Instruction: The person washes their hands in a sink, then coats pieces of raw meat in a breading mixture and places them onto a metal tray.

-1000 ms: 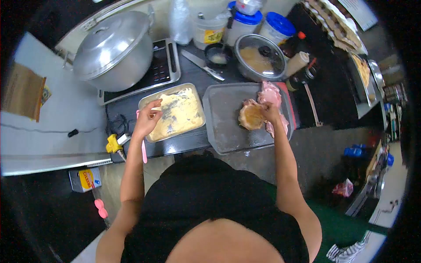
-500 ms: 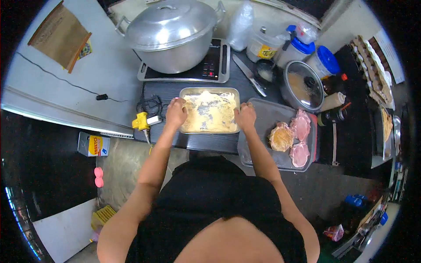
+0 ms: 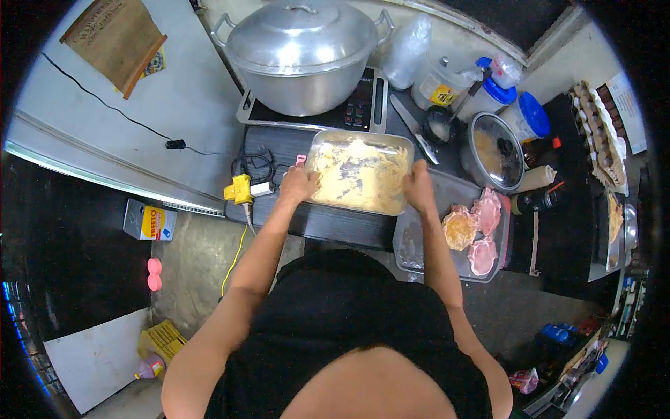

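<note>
A shallow metal tray [image 3: 363,209] with a patchy layer of pale yellow powder or crumbs [image 3: 357,171] is between my hands. My left hand [image 3: 299,184] grips its left end, fingers wrapped over the rim. At the opposite end, my right hand [image 3: 419,187] closes around the tray's right side. The tray appears slightly tilted, its right end nearer me. To its right lies a clear grey plastic tray [image 3: 412,246], partly under my right forearm. It carries two pink meat slices [image 3: 486,211] and one yellowish coated slice [image 3: 460,229].
Behind the tray, a large lidded aluminium pot [image 3: 301,63] stands on an induction cooker [image 3: 349,112]. A knife [image 3: 414,128], a black bowl [image 3: 441,126] and a glass-lidded pot [image 3: 493,152] sit at the back right. A yellow plug adapter [image 3: 239,190] with cables lies left.
The metal tray has turned slightly clockwise, with both hands staying on its ends. The camera view has shifted, so the surroundings appear further right.
</note>
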`<action>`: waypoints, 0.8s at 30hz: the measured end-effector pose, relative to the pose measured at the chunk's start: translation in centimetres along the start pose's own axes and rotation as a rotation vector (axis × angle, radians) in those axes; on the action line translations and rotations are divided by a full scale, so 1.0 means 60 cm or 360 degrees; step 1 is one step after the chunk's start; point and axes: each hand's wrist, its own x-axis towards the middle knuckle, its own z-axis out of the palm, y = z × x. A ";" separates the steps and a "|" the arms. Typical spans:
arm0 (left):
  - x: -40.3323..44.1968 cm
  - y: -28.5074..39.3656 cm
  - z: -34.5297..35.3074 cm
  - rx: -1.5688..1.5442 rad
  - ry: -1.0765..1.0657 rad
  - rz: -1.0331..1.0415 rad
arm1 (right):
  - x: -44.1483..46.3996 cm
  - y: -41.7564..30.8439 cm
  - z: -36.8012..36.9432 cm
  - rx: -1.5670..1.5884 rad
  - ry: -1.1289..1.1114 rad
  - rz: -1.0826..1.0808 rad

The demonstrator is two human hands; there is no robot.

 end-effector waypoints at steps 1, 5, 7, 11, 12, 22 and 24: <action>-0.003 0.004 -0.006 -0.0297 -0.0013 0.0047 | 0.001 0.030 -0.002 0.0105 0.0057 -0.0089; -0.028 0.024 -0.028 -0.1059 -0.0142 0.0011 | -0.009 0.096 -0.009 0.0516 -0.0210 0.0203; -0.040 0.030 -0.040 -0.1228 -0.0217 -0.0137 | -0.005 0.094 -0.037 0.0781 -0.0043 0.0482; -0.043 0.030 -0.005 -0.0995 0.0033 0.0053 | 0.007 0.040 -0.030 0.1423 0.0304 0.0907; -0.044 0.038 -0.009 -0.0711 0.0108 0.0047 | 0.002 0.017 -0.044 0.1507 0.0116 0.0918; -0.075 0.053 -0.001 -0.1313 -0.0083 -0.0052 | 0.028 0.054 -0.050 0.1367 0.0320 0.0952; -0.077 0.044 0.009 -0.1396 -0.0056 -0.0038 | 0.015 -0.012 -0.121 0.1851 0.0112 0.0942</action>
